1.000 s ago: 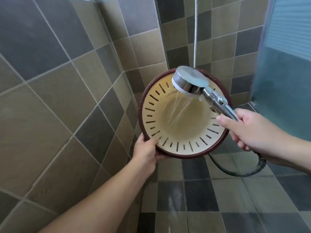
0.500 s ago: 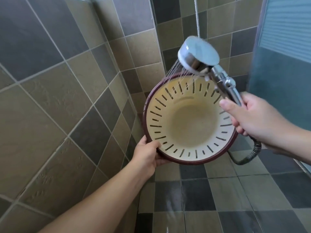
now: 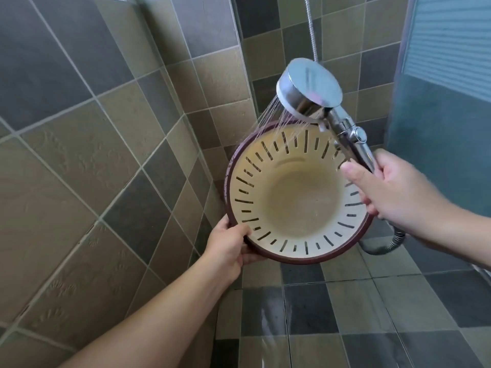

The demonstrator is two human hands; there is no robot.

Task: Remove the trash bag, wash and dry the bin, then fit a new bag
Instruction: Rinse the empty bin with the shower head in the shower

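Overhead, the head camera looked down into a tiled shower corner. The bin [image 3: 297, 197] was held in the air, tipped so that its open mouth faced the camera, near the corner where the two walls met. It was cream inside, with a ring of dark slots round the upper wall and a dark red rim. No bag was in it.

The left hand [image 3: 228, 248] gripped the rim at its lower left edge, thumb curled over the inside and fingers behind the outer wall. The right hand [image 3: 393, 189] was closed round the handle of the chrome shower head [image 3: 309, 85], thumb lying along the handle toward the bin. The shower head sat just above the bin's far rim, its face turned down and left. Thin streams of water [image 3: 273, 118] ran from it onto the far upper rim and the slotted inner wall; whether any reached the bottom of the bin was hard to tell.

A grey ribbed hose [image 3: 385, 245] looped from below the right hand, behind the bin's right edge. The floor tiles [image 3: 265, 314] near the camera looked wet and shiny. A blue-grey panel [image 3: 446, 128] stood at the right.
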